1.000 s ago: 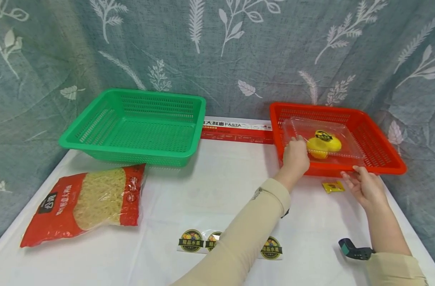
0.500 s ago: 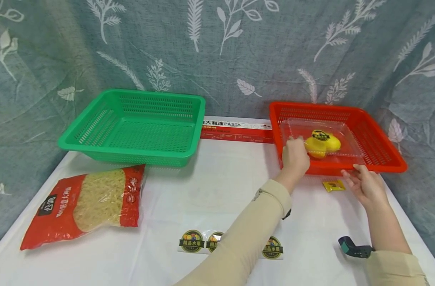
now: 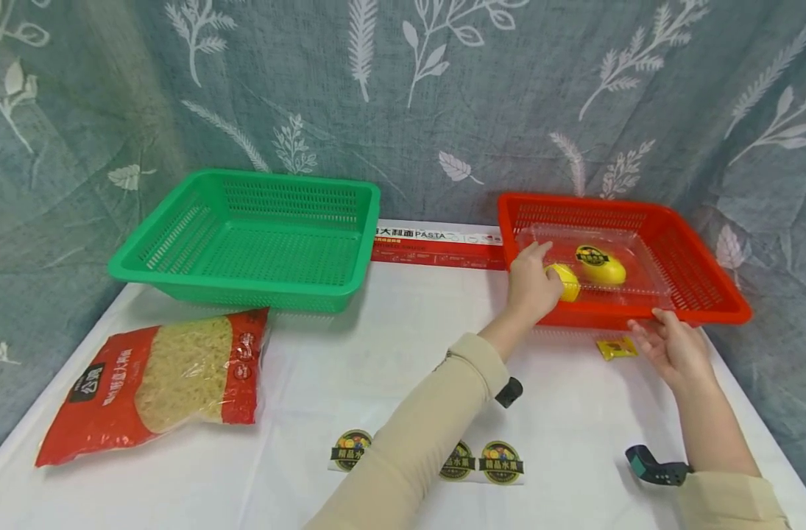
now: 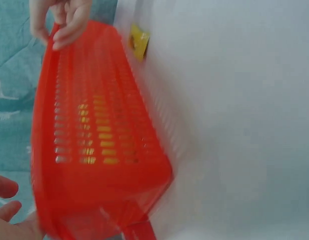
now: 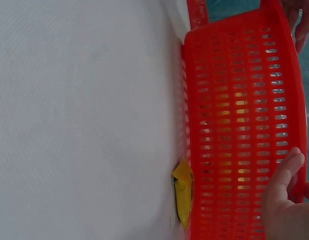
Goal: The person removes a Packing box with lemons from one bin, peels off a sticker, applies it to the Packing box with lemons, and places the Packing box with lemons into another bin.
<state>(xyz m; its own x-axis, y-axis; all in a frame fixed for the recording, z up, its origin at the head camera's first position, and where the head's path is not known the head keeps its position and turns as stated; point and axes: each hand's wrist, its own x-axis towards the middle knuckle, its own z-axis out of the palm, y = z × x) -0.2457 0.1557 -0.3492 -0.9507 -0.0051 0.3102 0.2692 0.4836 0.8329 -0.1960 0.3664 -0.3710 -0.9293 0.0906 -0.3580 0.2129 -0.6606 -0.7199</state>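
Head view shows the red basket (image 3: 707,294) at about two o'clock on the white table (image 3: 403,353), with a clear plastic tray (image 3: 648,283) lying inside it. Two yellow fruits sit in that tray: one with a round label (image 3: 601,269) near the middle, and a second yellow fruit (image 3: 567,282) at the tray's nine o'clock edge, right against the left hand (image 3: 531,283). That hand reaches over the basket's near-left corner, its fingers bent toward the second fruit; whether it truly grips the fruit or only touches it cannot be told. The right hand (image 3: 670,346) rests at the basket's near rim around five o'clock, fingers fairly straight, steadying the rim and holding nothing.

A small yellow packet (image 3: 617,347) lies on the table just in front of the basket, beside the right hand. Three round stickers (image 3: 502,464) lie near six o'clock. A bag of noodles (image 3: 157,379) lies at eight o'clock, and the green basket (image 3: 177,258), at ten o'clock, holds nothing visible.

By my judgement the handling of the fruit is midway: both fruits are in the red basket's tray, the green basket unfilled, the stickers and packet untouched.
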